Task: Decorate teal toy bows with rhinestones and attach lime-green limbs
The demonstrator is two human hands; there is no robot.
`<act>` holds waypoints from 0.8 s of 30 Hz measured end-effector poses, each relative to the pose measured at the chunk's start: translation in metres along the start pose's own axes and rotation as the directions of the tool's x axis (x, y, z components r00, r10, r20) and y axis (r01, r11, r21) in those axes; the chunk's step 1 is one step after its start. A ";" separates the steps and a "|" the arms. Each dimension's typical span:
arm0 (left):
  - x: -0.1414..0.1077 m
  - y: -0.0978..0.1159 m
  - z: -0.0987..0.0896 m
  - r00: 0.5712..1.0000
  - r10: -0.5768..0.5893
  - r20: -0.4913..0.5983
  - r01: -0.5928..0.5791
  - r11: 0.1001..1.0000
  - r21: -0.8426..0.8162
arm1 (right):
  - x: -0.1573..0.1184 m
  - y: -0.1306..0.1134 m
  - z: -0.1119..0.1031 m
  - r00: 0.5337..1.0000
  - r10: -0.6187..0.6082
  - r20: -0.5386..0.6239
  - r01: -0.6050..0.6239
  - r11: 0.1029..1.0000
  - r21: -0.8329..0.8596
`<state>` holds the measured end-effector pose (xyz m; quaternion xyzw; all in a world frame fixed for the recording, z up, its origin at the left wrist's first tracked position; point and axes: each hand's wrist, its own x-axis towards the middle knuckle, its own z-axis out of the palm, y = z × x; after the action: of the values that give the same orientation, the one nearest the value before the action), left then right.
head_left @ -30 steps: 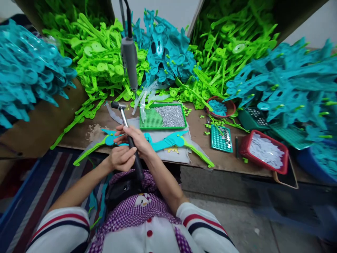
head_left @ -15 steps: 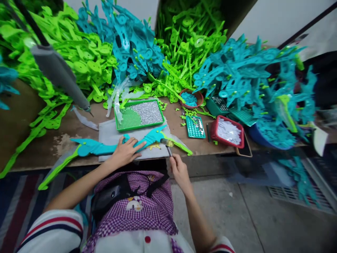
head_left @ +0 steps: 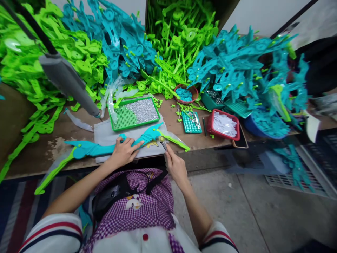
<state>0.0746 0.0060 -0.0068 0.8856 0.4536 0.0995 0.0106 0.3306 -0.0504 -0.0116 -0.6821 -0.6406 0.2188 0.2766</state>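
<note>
My left hand [head_left: 124, 151] lies over the middle of a long blue plastic toy part [head_left: 97, 149], its fingers curled round and gripping it. Lime-green arms with clear film join the part at both ends, the left green arm [head_left: 54, 171] hanging over the table edge and the right green arm [head_left: 177, 141] resting on the table. My right hand [head_left: 176, 166] is closed round the handle of a small mallet [head_left: 161, 139]. The mallet's yellowish head is at the joint near the right end of the blue part; whether it touches is unclear. A grey cloth [head_left: 105, 135] lies underneath.
A green tray [head_left: 119, 128] of small metal pins stands behind the blue part. Further right are a teal tray [head_left: 188, 127] and a red basket [head_left: 223, 135] of white pieces. An electric screwdriver [head_left: 70, 82] hangs at left. Blue and green parts pile up behind.
My right hand has moved the mallet left and in, bringing its head from beside the green arm to the joint. My left hand stays on the blue part. The view has shifted slightly.
</note>
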 end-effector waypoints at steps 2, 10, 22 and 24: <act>0.000 0.000 0.000 1.000 0.008 -0.016 -0.007 1.000 0.019 | 0.001 0.002 -0.004 1.000 0.022 0.002 -0.022 0.998 0.065; -0.001 0.001 0.003 0.999 -0.004 -0.051 0.004 1.000 -0.012 | 0.002 0.006 -0.019 0.987 0.086 -0.138 -0.076 0.994 0.076; -0.001 0.001 0.005 0.996 0.005 -0.085 -0.004 1.000 0.014 | -0.008 0.023 -0.029 0.955 0.190 -0.228 -0.203 0.979 -0.031; 0.000 0.002 0.005 0.996 0.005 -0.093 -0.003 1.000 0.022 | -0.015 0.032 -0.033 0.932 0.240 -0.271 -0.262 0.964 -0.049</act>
<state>0.0768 0.0049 -0.0115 0.8809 0.4530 0.1358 -0.0202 0.3749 -0.0699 -0.0081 -0.7924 -0.5145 0.1327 0.2996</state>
